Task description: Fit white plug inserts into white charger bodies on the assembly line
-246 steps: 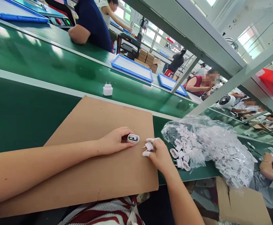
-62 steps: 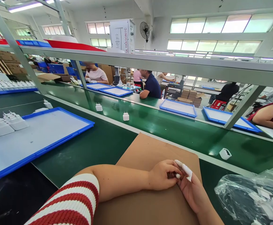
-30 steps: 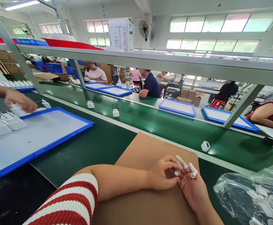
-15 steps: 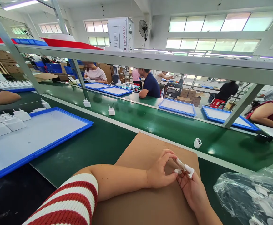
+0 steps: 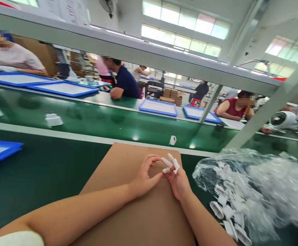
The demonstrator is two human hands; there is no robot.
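At the far left, the corner of a blue tray point(image 5: 0, 153) lies on the dark green counter point(image 5: 48, 164). Beyond it, on a green strip past a pale rail, sit 2 white plug housings: 1 cut off by the frame edge, the other point(image 5: 53, 119) whole, its pins up. Farther back, a person in a navy top point(image 5: 128, 82) sits beside blue trays. A brown cardboard sheet point(image 5: 120, 181) covers the counter's middle. Over it, the left hand point(image 5: 143, 179) has its grip curved and well apart between thumb and fingers, with no object seen inside; its fingertips are at the white finger covers point(image 5: 166, 162), contact unclear. These covers sit on the fingers of the right hand point(image 5: 181, 186), whose grip is loosely spread with a bare palm. Just past the sheet, 1 more white housing point(image 5: 173, 140) stands on the strip. At right, white plug parts point(image 5: 228, 212) spill from a clear plastic bag point(image 5: 269, 174).
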